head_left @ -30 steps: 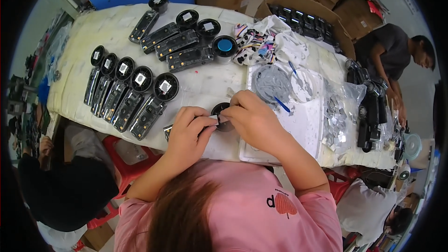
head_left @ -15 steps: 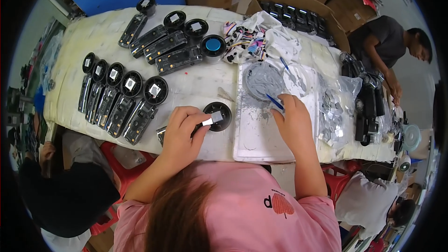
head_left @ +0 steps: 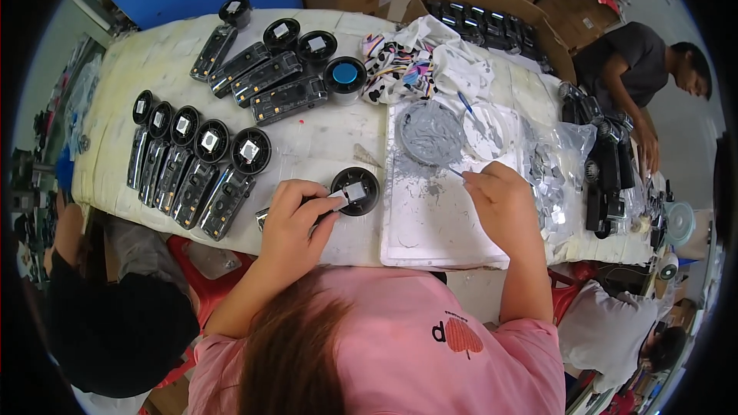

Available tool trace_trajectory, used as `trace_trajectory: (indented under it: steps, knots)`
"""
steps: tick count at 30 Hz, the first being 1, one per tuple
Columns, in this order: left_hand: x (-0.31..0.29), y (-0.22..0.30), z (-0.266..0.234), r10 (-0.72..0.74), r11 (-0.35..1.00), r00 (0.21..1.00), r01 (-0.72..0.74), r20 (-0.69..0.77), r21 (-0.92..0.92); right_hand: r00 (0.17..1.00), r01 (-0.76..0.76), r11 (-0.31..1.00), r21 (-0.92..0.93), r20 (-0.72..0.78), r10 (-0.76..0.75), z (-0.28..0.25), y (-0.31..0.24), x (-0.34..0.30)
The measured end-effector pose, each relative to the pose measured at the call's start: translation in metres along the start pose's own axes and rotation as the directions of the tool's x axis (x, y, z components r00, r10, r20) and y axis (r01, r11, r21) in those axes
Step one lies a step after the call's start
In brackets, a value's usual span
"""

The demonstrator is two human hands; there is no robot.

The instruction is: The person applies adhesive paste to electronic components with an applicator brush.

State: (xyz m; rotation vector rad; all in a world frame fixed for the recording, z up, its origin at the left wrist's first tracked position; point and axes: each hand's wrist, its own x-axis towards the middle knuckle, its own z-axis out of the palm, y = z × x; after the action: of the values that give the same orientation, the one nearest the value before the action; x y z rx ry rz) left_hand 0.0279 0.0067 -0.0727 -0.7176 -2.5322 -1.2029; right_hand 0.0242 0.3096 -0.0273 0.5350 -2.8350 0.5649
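Note:
My left hand (head_left: 296,219) pinches a small whitish square piece (head_left: 337,198) between thumb and fingers, at the edge of a black round device head (head_left: 367,177). A pale square plate (head_left: 355,191) sits in the middle of that head, and the device's body is mostly hidden under my hand. My right hand (head_left: 500,204) is closed on a thin blue tool (head_left: 457,174), most of it covered by my fingers. It hovers over a white tray (head_left: 430,242) smeared with grey specks. In the tray stands a round tub of grey paste (head_left: 432,134).
Several black devices (head_left: 219,204) with round heads lie at left, more (head_left: 288,98) at the back. A patterned cloth (head_left: 407,69), a white dish (head_left: 492,127) with a blue-handled tool (head_left: 466,102), and plastic bags (head_left: 557,157) surround the tray. Co-workers sit nearby; one person (head_left: 626,61) is at right.
My right hand has moved right and turned, with the blue tool now mostly hidden in its grip. My left hand has shifted slightly left, showing more of the pale plate in the round head.

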Motion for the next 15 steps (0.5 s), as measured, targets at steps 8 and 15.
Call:
trace_trajectory:
  steps: [8,15]
  knots:
    - [-0.004,-0.004,0.005,-0.141,0.978,0.987,0.127,-0.075,-0.165,0.941,-0.29,0.665,0.688,0.081,0.328,0.02,-0.027,-0.007]
    - [-0.011,-0.006,0.013,-0.282,0.916,0.954,0.234,-0.105,-0.327,0.968,0.21,0.825,0.524,-0.232,-0.099,0.062,-0.064,-0.004]
